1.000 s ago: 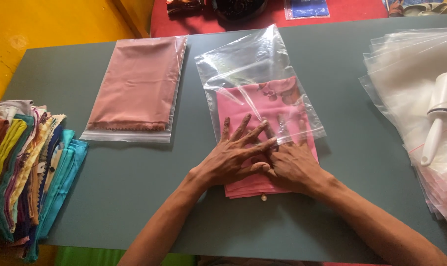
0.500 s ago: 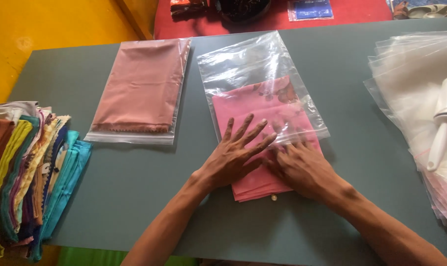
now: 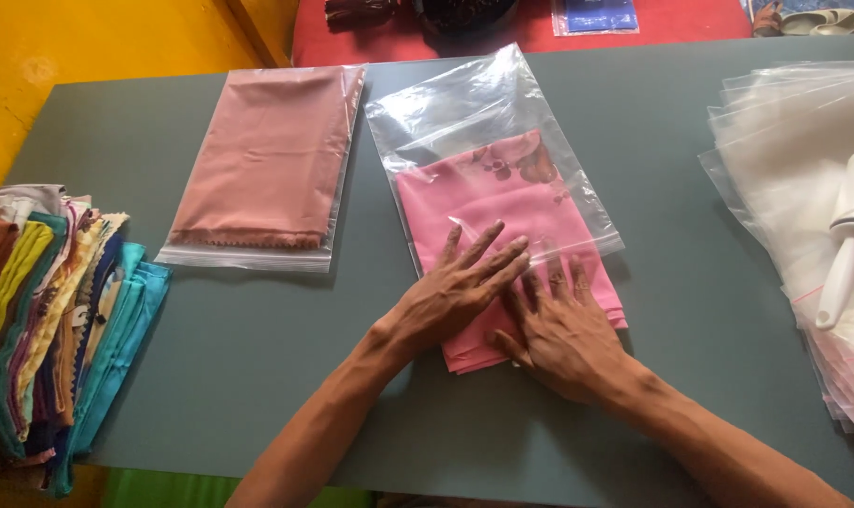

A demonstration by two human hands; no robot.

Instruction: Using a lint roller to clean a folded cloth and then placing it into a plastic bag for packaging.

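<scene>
Left hand (image 3: 460, 287): flat, palm down, fingers spread wide, pressing on the pink folded cloth (image 3: 511, 216) at the mouth of the clear plastic bag (image 3: 474, 103). Grips nothing. Fingertips lie on the bag's lower edge.

Right hand (image 3: 563, 334): also flat and open, palm down, just beside the left hand and touching it at the thumb side. Fingers point up the bench toward the bag; fingertips at or under the bag's open edge, cannot tell which through the film. Holds nothing.

Hard to make out: the cloth's lower corner is covered by both hands. Glare on the plastic washes out the bag's upper part. Both forearms are cut off at the bottom edge of the view.

The cloth: pink, folded to a rectangle, a dark floral print near its upper end. Roughly the upper part sits inside the bag; the lower end sticks out onto the grey bench (image 3: 257, 376). Bag lies tilted, mid-bench.

Around: a bagged dusty-rose cloth (image 3: 262, 160) to the left, well apart; a stack of coloured folded cloths (image 3: 41, 320) at the left edge; a pile of empty clear bags (image 3: 784, 160) at the right, a white lint roller (image 3: 846, 235) on top.
</scene>
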